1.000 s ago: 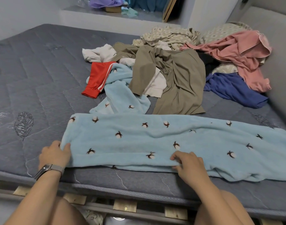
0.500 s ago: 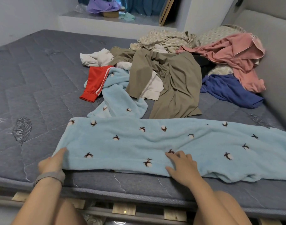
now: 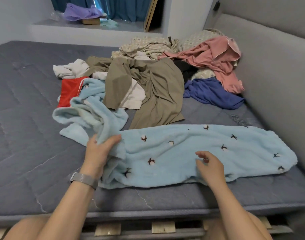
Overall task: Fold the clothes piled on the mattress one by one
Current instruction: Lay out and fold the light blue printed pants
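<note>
Wooden slats [image 3: 163, 226] of the bed frame show nearest, under the front edge of the grey quilted mattress [image 3: 27, 153]. Just beyond that edge, a light blue fleece garment [image 3: 191, 153] dotted with small dark-and-white sprigs lies stretched across the mattress, its right end reaching toward the grey padded headboard [image 3: 278, 84]. At its left end the left hand [image 3: 100, 149], with a metal mesh watch band [image 3: 85, 180] on the wrist, grips a bunched fold of the fleece, thumb over the top and fingers curled into the cloth, and that end is raised and turned over so the plain underside shows. The right hand [image 3: 211, 166] hovers over the near middle of the same garment with its fingers loosely spread and holding nothing; whether the fingertips touch the fleece cannot be told. Farther back sits the pile: a red garment with a white stripe [image 3: 68, 90] at the left, a white piece [image 3: 70, 69] behind it, an olive-brown garment [image 3: 157, 89] draped over a cream one [image 3: 133, 97] in the middle, a dark blue garment [image 3: 212, 93] to the right, a pink one [image 3: 217, 61] heaped against the headboard, and a beige patterned fabric [image 3: 148, 45] at the back. Beyond the mattress, a low ledge [image 3: 127, 25] carries a purple bag [image 3: 80, 12], before teal curtains [image 3: 124, 7].
</note>
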Demonstrator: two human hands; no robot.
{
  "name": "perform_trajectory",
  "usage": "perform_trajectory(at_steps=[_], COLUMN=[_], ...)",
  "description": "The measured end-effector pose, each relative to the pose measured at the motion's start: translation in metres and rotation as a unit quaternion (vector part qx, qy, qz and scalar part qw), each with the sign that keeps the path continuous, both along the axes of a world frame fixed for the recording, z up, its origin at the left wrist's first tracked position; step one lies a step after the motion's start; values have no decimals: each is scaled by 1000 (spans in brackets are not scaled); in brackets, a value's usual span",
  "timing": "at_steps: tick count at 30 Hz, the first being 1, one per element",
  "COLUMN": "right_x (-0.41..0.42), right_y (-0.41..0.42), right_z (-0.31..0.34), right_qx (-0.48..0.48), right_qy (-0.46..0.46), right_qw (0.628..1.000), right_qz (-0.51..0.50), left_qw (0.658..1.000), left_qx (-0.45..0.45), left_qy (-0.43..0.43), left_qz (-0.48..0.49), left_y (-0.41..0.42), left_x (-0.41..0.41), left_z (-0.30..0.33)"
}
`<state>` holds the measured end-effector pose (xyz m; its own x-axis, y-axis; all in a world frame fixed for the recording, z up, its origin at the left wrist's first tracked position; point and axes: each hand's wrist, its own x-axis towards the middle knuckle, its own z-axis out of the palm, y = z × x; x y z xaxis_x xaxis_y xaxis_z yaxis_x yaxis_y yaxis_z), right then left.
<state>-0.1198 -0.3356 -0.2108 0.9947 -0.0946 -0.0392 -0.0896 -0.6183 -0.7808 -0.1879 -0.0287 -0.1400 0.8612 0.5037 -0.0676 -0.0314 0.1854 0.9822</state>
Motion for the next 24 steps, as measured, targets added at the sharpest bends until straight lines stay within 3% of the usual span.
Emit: perform_trajectory(at_steps=[2,4,5,7,9,16,18,19,20,22,23,24], right_x=[0,-1,-1,0,3,24,33,36,40,45,47,49], right_y=[-22,-44,-57,-81,-105,-164,-170,-171,-173,-176,-176,-176], right_z=[1,1,1,-1,-3,-20,-23,-26,-28,-34,-34,-34], right_qx=[20,28,30,37,39,138,194,215,232,252,261,272], right_qy=[-5,0,3,9,20,100,113,115,115,110,108,107], right_qw=[999,998,998,996,993,960,941,932,922,903,892,881], right_qz=[-28,-47,-56,-81,-110,-224,-252,-269,-288,-331,-352,-372], left_qw=[989,953,919,819,740,675,676,699,751,886,931,953], left_qx=[139,267,328,445,517,643,660,648,606,437,353,299], left_qy=[8,64,112,200,239,176,142,121,97,63,49,36], left_qz=[-53,-131,-188,-302,-358,-316,-296,-278,-246,-139,-82,-42], left_y=[-40,-76,-94,-127,-148,-155,-152,-151,-150,-154,-158,-164], left_x=[20,38,44,52,51,40,43,44,46,53,57,62], left_z=[6,0,-7,-29,-58,-113,-118,-119,-120,-112,-105,-97])
